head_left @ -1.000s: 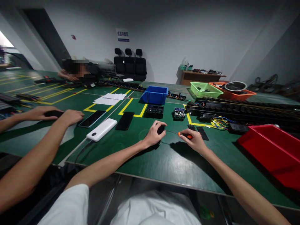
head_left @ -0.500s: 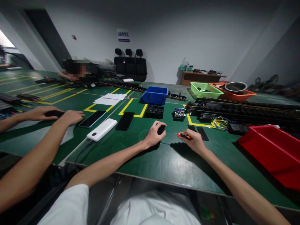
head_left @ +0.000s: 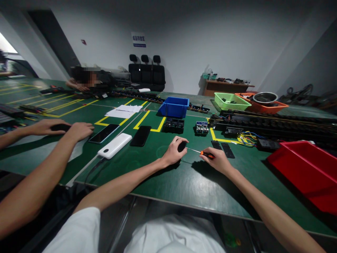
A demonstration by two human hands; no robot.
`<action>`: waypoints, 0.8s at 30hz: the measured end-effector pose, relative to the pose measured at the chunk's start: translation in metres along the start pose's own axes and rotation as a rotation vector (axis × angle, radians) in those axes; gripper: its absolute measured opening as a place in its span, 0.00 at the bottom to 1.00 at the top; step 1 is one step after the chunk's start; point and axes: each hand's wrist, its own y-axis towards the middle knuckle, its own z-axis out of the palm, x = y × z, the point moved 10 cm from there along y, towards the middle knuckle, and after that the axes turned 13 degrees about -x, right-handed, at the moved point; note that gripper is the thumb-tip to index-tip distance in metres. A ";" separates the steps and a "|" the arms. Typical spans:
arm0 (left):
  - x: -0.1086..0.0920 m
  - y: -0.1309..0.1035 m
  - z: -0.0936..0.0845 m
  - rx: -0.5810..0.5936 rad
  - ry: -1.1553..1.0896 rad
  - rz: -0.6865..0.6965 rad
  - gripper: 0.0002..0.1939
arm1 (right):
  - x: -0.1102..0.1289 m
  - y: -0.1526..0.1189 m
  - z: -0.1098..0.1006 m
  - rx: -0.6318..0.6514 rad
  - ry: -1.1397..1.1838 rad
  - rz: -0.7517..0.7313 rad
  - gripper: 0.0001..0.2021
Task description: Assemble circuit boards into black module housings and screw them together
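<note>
My left hand (head_left: 173, 151) is closed around a small black part (head_left: 181, 146), whose kind I cannot make out because the fingers cover much of it. In my right hand (head_left: 218, 160) is a screwdriver (head_left: 207, 154) with an orange and black handle. Its thin shaft points left, and the tip reaches the black part or lies just beside it. Beyond my hands stand a black module (head_left: 174, 125) and a smaller module with a pale top (head_left: 202, 128). Two flat black plates (head_left: 228, 150) lie just past my right hand.
Left of me are a white power bank (head_left: 114, 146) with a cable and dark phones (head_left: 140, 136). A co-worker's hands (head_left: 79, 131) rest further left. A blue bin (head_left: 174, 107) stands behind, a red bin (head_left: 305, 172) at right, near long black assemblies (head_left: 273, 123) and coloured wires (head_left: 249, 138).
My right hand and the screwdriver handle have dipped slightly, so the shaft slopes a little more. My left hand stays in nearly the same place. The co-worker's near hand has shifted slightly left.
</note>
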 end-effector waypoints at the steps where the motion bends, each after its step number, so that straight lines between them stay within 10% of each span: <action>1: 0.000 0.000 0.001 0.002 -0.002 0.004 0.13 | 0.000 0.000 0.000 -0.001 -0.001 -0.008 0.10; 24: 0.003 0.000 0.001 -0.010 -0.001 -0.009 0.13 | -0.002 -0.003 0.006 0.056 -0.035 -0.028 0.11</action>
